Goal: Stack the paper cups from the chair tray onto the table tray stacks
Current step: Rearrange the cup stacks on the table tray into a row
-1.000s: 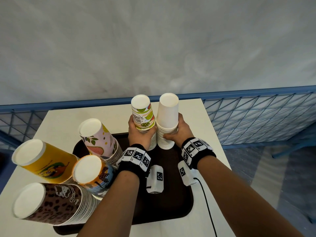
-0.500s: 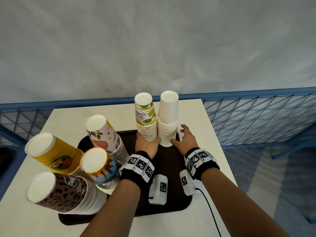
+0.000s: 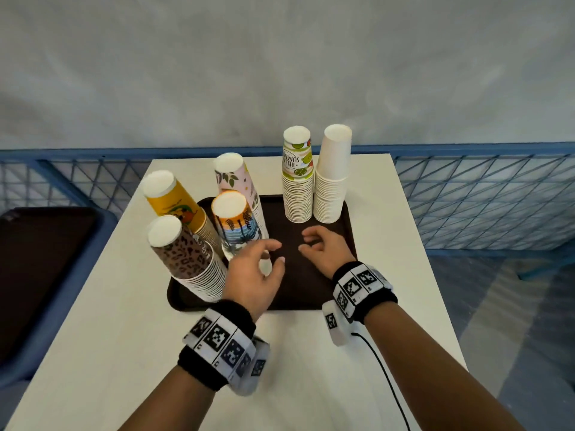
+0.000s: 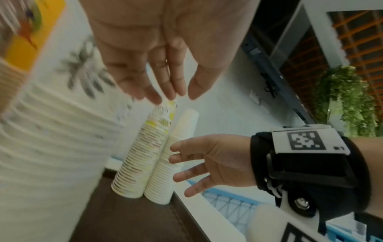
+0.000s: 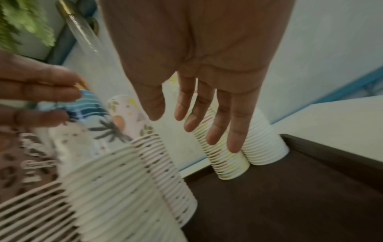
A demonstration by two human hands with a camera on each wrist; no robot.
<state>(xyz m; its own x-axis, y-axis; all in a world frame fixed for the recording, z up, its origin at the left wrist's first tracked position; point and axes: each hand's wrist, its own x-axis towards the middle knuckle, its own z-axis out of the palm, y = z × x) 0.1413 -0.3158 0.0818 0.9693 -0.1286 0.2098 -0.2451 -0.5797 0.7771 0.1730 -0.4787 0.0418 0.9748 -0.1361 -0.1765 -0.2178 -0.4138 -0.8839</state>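
Note:
Six stacks of upturned paper cups stand on the dark brown table tray (image 3: 311, 293). The lime-print stack (image 3: 297, 178) and the plain white stack (image 3: 333, 178) stand upright side by side at its far right. My left hand (image 3: 272, 255) hovers over the tray's middle with fingers loosely spread, holding nothing, close to the palm-print stack (image 3: 235, 228). My right hand (image 3: 311, 244) hangs beside it, relaxed and empty, a little short of the two stacks. The right wrist view shows straight fingers (image 5: 234, 131) in front of the lime-print stack (image 5: 223, 157) and the white stack (image 5: 263, 144).
Pink floral (image 3: 236, 178), yellow (image 3: 174, 200) and leopard-print (image 3: 183, 253) stacks lean on the tray's left half. A second dark tray (image 3: 40, 259) lies on a blue chair at the left. A blue mesh fence (image 3: 482, 197) runs behind the white table (image 3: 124, 353).
Both hands have let go of the lime-print and white stacks and drawn back toward me over the tray. The two stacks stay upright where they were.

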